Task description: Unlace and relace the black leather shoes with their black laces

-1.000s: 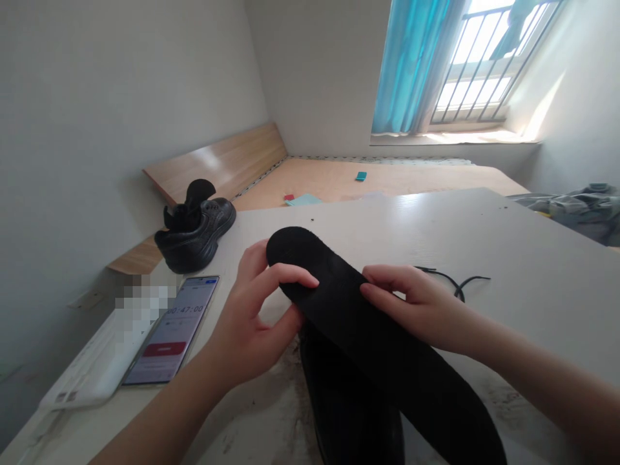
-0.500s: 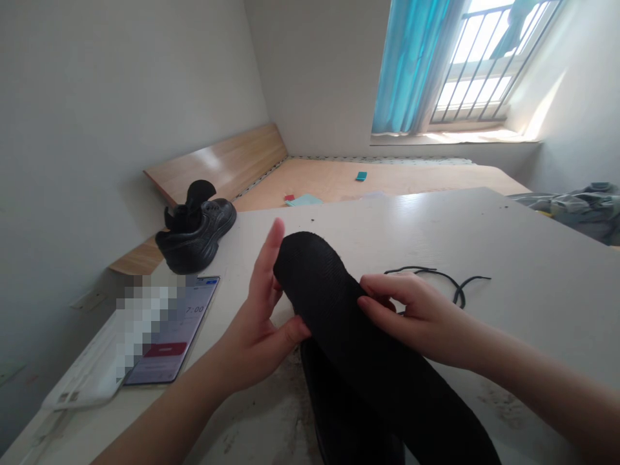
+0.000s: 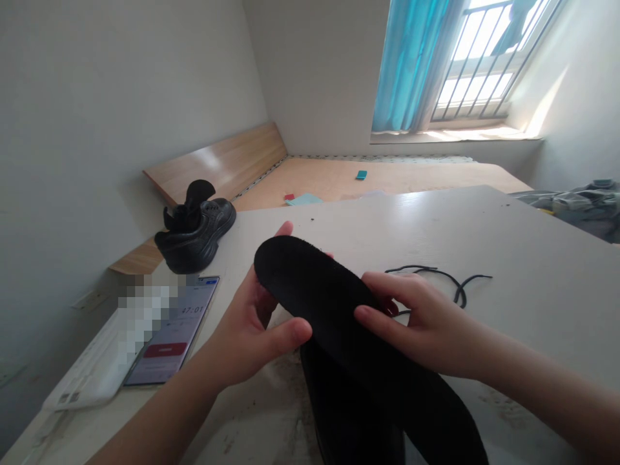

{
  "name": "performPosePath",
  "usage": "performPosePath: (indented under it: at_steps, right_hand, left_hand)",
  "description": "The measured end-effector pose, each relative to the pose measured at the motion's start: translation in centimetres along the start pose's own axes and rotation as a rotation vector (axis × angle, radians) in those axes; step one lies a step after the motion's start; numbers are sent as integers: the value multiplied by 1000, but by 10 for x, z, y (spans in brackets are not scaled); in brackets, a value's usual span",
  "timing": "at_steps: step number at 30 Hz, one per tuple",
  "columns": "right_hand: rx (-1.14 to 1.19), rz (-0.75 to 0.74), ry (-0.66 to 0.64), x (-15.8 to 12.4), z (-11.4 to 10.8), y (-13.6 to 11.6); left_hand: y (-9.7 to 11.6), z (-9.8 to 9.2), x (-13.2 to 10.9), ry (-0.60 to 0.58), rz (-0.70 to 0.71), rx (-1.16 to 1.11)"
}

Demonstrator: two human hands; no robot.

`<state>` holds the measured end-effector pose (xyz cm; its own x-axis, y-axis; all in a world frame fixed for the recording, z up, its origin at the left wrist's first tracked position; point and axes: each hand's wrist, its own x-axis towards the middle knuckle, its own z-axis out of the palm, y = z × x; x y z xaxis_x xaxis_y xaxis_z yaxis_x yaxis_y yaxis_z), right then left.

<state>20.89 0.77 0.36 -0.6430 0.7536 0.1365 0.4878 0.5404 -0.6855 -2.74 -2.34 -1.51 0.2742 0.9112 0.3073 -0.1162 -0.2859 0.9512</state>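
A black insole lies slantwise between my hands, its rounded end toward the upper left. My left hand supports that end, fingers behind it and thumb at its lower edge. My right hand pinches the insole's right edge midway along, thumb on top. Beneath the insole, a black shoe stands on the table, largely covered and cut off by the bottom of the view. Just beyond my right hand lies a dark shoelace.
Another black shoe, with black pieces sticking out of its opening, stands at the table's far left. A phone and a white object lie to my left. Behind the white table is a wooden bed surface.
The insole's rounded end has shifted left and turned, so a smoother face shows now. My left fingers have moved behind it; my right hand keeps its grip. The shoes stay put.
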Motion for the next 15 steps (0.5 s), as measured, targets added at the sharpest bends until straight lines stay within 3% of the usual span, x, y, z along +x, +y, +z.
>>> performPosePath:
  at_steps: [4, 10, 15]
  right_hand:
    - [-88, -12, 12, -2, -3, -8]
    - [-129, -42, -27, -5, -2, -25]
    - [-166, -32, 45, -5, 5, -38]
  left_hand:
    - [-1, 1, 1, 41, 28, 10]
    - [4, 1, -5, -72, -39, -1]
    - [8, 8, -4, 15, -18, 8]
